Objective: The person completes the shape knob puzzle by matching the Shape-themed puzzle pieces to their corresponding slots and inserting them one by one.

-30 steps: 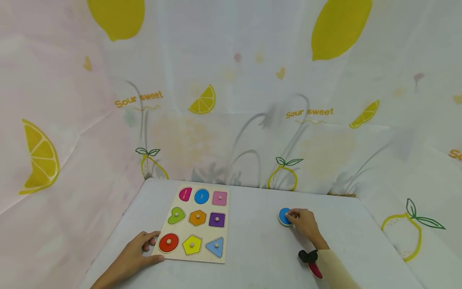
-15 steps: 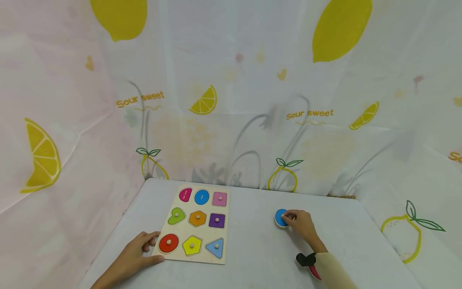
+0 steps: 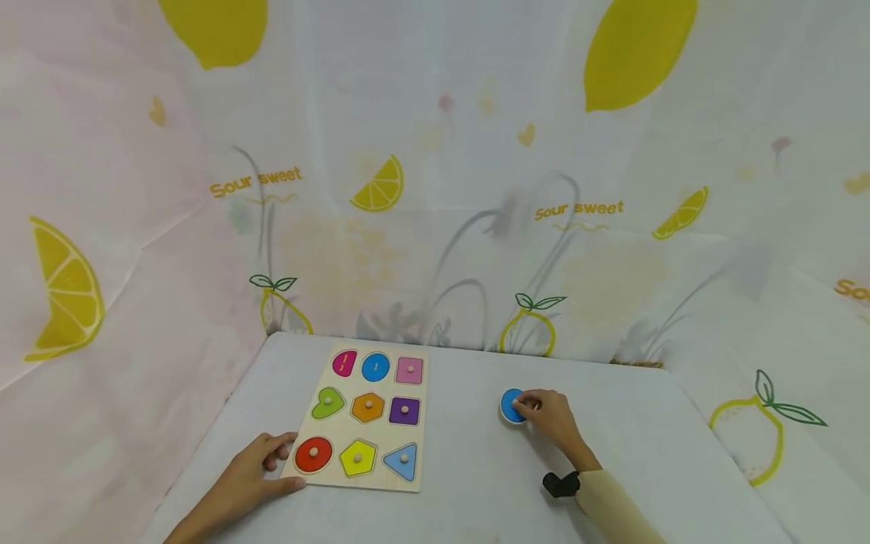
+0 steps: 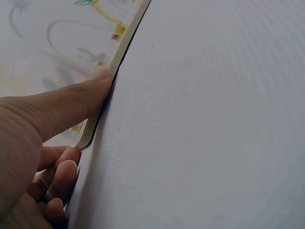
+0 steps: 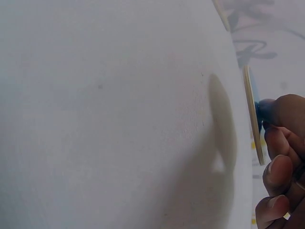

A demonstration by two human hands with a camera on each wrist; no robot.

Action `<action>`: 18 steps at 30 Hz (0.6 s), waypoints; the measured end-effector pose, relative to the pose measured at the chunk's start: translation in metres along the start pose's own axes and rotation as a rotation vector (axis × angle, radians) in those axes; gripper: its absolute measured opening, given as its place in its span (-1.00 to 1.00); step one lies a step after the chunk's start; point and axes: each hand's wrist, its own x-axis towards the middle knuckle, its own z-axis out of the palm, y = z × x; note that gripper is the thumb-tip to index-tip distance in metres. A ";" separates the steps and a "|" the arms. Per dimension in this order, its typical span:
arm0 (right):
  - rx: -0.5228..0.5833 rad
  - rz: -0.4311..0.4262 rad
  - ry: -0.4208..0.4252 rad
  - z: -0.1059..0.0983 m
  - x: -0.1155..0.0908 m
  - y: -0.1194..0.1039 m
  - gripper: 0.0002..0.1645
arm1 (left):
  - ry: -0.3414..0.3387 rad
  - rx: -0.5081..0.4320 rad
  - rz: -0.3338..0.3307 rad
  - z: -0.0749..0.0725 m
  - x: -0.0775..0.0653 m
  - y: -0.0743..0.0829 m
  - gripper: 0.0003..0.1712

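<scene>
A wooden shape puzzle board (image 3: 392, 480) lies at the left of the table in the head view. My left hand (image 3: 254, 468) holds its near left corner, thumb on the front edge (image 4: 125, 43) and fingers curled by the side. To the right of the board, my right hand (image 3: 553, 423) pinches the knob of a blue round puzzle piece (image 3: 511, 406). In the right wrist view that round piece (image 5: 253, 114) is raised off the table, tilted, with its shadow below. The board's blue circle (image 3: 375, 367) and magenta half-round (image 3: 344, 363) show no knob.
Several knobbed pieces sit in the board, among them a red circle (image 3: 313, 455), a yellow pentagon (image 3: 358, 458) and a purple square (image 3: 404, 410). White cloth covers the table (image 3: 469, 468). A lemon-print curtain (image 3: 421, 249) stands behind and at both sides.
My right hand has moved left with the blue round piece, towards the board. A red piece seen earlier beneath the right sleeve is now hidden. My left hand stays at the board's corner.
</scene>
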 end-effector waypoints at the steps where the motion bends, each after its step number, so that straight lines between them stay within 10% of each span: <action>1: 0.003 0.006 -0.007 0.001 0.001 -0.001 -0.79 | -0.001 0.003 -0.002 0.000 0.001 0.000 -0.04; 18: 0.045 -0.044 -0.016 0.013 0.006 -0.019 -0.85 | -0.001 0.007 -0.019 0.000 0.000 0.001 -0.03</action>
